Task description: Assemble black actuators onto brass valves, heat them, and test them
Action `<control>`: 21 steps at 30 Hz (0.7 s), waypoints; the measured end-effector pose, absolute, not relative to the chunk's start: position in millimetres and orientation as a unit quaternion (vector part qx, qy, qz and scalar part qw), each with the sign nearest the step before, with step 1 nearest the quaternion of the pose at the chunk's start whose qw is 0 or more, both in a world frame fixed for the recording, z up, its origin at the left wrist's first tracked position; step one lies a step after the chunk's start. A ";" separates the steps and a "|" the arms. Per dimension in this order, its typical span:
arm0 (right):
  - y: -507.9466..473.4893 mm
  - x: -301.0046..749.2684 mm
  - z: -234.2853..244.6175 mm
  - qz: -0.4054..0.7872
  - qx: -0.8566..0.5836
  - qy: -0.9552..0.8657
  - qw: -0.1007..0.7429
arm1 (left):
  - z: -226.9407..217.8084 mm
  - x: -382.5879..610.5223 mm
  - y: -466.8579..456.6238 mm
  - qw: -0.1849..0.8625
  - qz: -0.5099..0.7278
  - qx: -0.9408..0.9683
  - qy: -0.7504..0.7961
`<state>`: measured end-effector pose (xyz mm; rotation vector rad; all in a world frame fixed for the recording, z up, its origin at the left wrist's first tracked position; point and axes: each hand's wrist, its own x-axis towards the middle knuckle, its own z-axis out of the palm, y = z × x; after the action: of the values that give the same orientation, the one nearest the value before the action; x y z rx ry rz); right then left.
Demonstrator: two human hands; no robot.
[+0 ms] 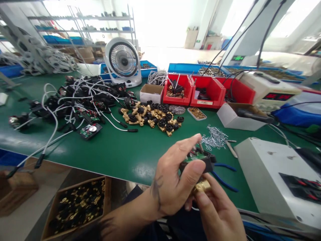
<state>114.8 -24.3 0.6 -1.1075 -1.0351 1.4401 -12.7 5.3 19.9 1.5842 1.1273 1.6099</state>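
Observation:
My left hand (173, 177) is closed around a black housing with a green circuit board (199, 156), its thumb pressed along the near side. Just below, my right hand (218, 209) grips a brass valve fitting (202, 186) between thumb and fingers. The fitting sits against the underside of the housing; whether they are joined is hidden by my fingers. Blue-handled pliers (225, 177) lie on the table behind my right hand. Beyond the housing, a heap of thin metal clips (214, 137) rests on the green table (130, 154).
Black housings with white cables (87, 97) are piled at left. Several brass fittings with black caps (152, 117) lie mid-table. Behind stand a fan (124, 62), a white carton (151, 93) and red bins (207, 92). A grey metal box (271, 174) stands right; a carton of fittings (107, 197) is below.

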 end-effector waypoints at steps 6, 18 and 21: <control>-4.1 128.4 -4.2 0.665 -0.436 -0.388 0.466 | 12.3 -20.4 8.4 0.243 0.560 0.655 0.445; -0.4 123.9 -1.7 0.628 -0.425 -0.405 0.510 | 9.1 -23.9 -5.7 0.146 0.408 0.722 0.539; 5.1 127.8 -13.5 0.569 -0.428 -0.473 0.520 | 6.5 -18.6 -5.2 0.122 0.439 0.701 0.548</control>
<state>127.8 5.1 -13.5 -1.0272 -1.1336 1.3633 -18.6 -5.2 6.5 2.0478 1.6009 1.2806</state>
